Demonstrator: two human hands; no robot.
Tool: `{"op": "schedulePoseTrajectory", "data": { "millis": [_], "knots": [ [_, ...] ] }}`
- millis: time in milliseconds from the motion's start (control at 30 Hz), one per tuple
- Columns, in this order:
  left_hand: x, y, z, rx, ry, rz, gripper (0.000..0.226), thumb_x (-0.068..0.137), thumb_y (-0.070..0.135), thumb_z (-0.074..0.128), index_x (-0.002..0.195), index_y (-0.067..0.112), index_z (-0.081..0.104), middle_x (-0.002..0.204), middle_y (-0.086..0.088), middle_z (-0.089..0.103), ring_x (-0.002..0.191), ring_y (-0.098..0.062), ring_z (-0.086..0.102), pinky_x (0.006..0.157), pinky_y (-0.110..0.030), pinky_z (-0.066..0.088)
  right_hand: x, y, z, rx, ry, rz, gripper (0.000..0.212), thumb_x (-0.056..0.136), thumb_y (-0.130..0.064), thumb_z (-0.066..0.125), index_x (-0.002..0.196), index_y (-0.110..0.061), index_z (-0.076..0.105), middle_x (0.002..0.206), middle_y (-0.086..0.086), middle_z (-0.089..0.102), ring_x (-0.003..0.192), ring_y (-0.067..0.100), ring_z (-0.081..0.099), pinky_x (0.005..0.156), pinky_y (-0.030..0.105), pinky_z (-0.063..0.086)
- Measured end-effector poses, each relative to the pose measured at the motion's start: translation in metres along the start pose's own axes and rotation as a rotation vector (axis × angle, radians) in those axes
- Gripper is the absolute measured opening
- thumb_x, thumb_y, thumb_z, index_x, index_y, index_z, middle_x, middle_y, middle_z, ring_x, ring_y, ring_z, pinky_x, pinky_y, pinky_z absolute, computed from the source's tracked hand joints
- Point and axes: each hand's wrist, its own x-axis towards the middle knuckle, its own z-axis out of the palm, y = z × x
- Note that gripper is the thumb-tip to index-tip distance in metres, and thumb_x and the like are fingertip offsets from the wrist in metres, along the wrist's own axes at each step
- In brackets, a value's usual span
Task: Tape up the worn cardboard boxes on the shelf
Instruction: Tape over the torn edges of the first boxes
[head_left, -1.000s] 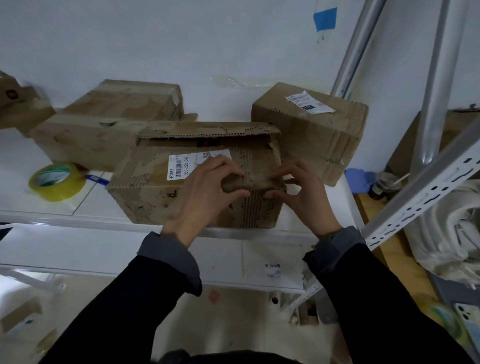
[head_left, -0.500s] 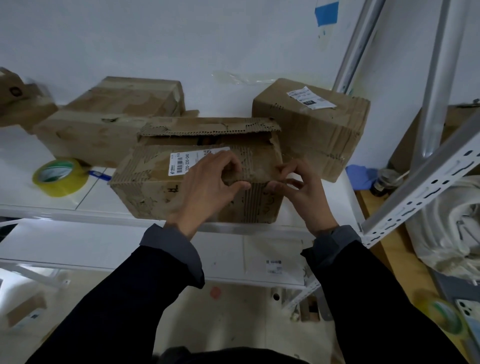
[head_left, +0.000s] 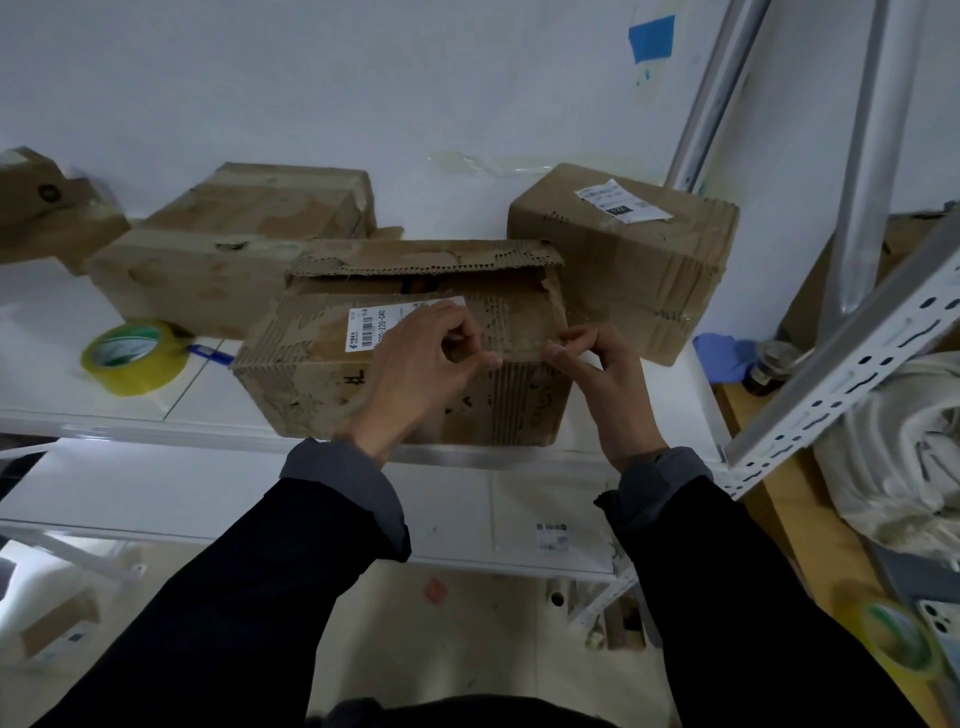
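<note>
A worn cardboard box (head_left: 311, 395) with a torn, half-open top flap and a white barcode label stands at the front of the white shelf (head_left: 104, 410). My left hand (head_left: 415, 369) and my right hand (head_left: 608, 379) are at its upper front edge, near the right corner. Each hand pinches one end of a short strip of clear tape (head_left: 519, 344) stretched between them along that edge. A yellow tape roll (head_left: 132, 356) lies on the shelf to the left of the box.
Behind it sit a large box (head_left: 234, 249), a labelled box (head_left: 623, 260) and a small box (head_left: 41, 208) at far left. A blue-handled tool (head_left: 210, 354) lies by the roll. Perforated shelf posts (head_left: 872, 156) and a white cloth bundle (head_left: 893, 447) are on the right.
My hands have drawn a little apart along the box's top front edge, and the strip of clear tape now spans the gap between their pinching fingers.
</note>
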Motion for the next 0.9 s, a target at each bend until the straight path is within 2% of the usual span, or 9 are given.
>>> {"op": "schedulePoseTrajectory", "data": {
  "millis": [167, 233, 333, 400, 467, 567, 700, 800, 900],
  "knots": [
    [0.002, 0.003, 0.002, -0.032, 0.006, -0.047, 0.028, 0.083, 0.042, 0.077, 0.073, 0.030, 0.054, 0.094, 0.013, 0.065, 0.097, -0.009, 0.063, 0.083, -0.031, 0.050, -0.003, 0.000, 0.010, 0.040, 0.062, 0.033, 0.021, 0.088, -0.017, 0.071, 0.081, -0.011, 0.052, 0.116, 0.015, 0.057, 0.099, 0.019, 0.059, 0.073, 0.015, 0.047],
    [0.003, 0.007, 0.004, -0.037, 0.008, -0.051, 0.027, 0.083, 0.035, 0.077, 0.072, 0.027, 0.054, 0.092, 0.010, 0.062, 0.097, -0.011, 0.061, 0.084, -0.032, 0.048, -0.004, 0.001, 0.015, 0.066, 0.075, 0.040, 0.023, 0.085, -0.026, 0.071, 0.081, -0.016, 0.051, 0.115, 0.020, 0.055, 0.103, 0.031, 0.058, 0.077, 0.024, 0.049],
    [0.008, 0.011, 0.005, -0.066, -0.001, -0.072, 0.025, 0.081, 0.027, 0.079, 0.072, 0.019, 0.058, 0.092, 0.006, 0.057, 0.095, -0.013, 0.061, 0.086, -0.036, 0.053, -0.008, 0.000, 0.023, 0.063, 0.096, 0.063, 0.025, 0.078, -0.037, 0.067, 0.083, -0.021, 0.048, 0.115, 0.020, 0.052, 0.105, 0.037, 0.056, 0.082, 0.036, 0.051],
    [0.011, 0.013, 0.006, -0.082, -0.021, -0.105, 0.026, 0.080, 0.024, 0.081, 0.071, 0.017, 0.058, 0.094, 0.004, 0.055, 0.095, -0.016, 0.061, 0.086, -0.034, 0.054, -0.008, 0.000, 0.027, 0.060, 0.121, 0.089, 0.024, 0.081, -0.031, 0.066, 0.088, -0.021, 0.045, 0.116, 0.019, 0.051, 0.105, 0.035, 0.056, 0.080, 0.032, 0.050],
    [0.013, 0.014, 0.007, -0.084, -0.025, -0.124, 0.027, 0.080, 0.022, 0.081, 0.070, 0.017, 0.056, 0.096, 0.002, 0.053, 0.093, -0.016, 0.057, 0.083, -0.027, 0.051, -0.004, -0.001, 0.021, 0.121, 0.143, 0.149, 0.032, 0.085, -0.018, 0.069, 0.095, -0.017, 0.039, 0.107, 0.015, 0.051, 0.094, 0.028, 0.057, 0.071, 0.026, 0.050],
    [0.013, 0.013, 0.006, -0.071, -0.031, -0.138, 0.031, 0.080, 0.024, 0.082, 0.068, 0.020, 0.054, 0.096, 0.003, 0.047, 0.089, -0.011, 0.048, 0.072, -0.013, 0.036, -0.001, -0.009, 0.009, 0.242, 0.079, 0.243, 0.036, 0.088, -0.004, 0.068, 0.096, -0.016, 0.035, 0.091, 0.005, 0.046, 0.085, 0.021, 0.051, 0.071, 0.027, 0.045],
    [0.013, 0.007, 0.001, -0.102, -0.025, -0.155, 0.031, 0.077, 0.032, 0.086, 0.076, 0.020, 0.057, 0.101, 0.000, 0.051, 0.085, -0.010, 0.050, 0.072, -0.020, 0.039, -0.005, -0.015, 0.007, 0.306, 0.001, 0.265, 0.027, 0.090, -0.002, 0.061, 0.093, -0.020, 0.042, 0.106, 0.008, 0.055, 0.097, 0.022, 0.054, 0.077, 0.031, 0.041],
    [0.015, -0.004, -0.016, -0.189, -0.032, -0.202, 0.044, 0.074, 0.026, 0.088, 0.098, 0.012, 0.055, 0.107, -0.004, 0.058, 0.091, -0.022, 0.058, 0.071, -0.026, 0.047, -0.010, -0.017, 0.007, 0.300, -0.039, 0.190, 0.022, 0.091, -0.001, 0.056, 0.084, -0.021, 0.052, 0.099, 0.005, 0.057, 0.092, 0.018, 0.055, 0.077, 0.031, 0.040],
    [0.016, -0.017, -0.034, -0.261, -0.104, -0.158, 0.033, 0.079, 0.013, 0.083, 0.104, 0.018, 0.062, 0.114, 0.001, 0.061, 0.100, -0.024, 0.063, 0.078, -0.022, 0.051, -0.012, -0.013, 0.004, 0.162, -0.062, 0.009, 0.023, 0.095, -0.005, 0.056, 0.084, -0.022, 0.068, 0.093, -0.003, 0.065, 0.091, 0.010, 0.060, 0.082, 0.027, 0.044]
  ]
}}
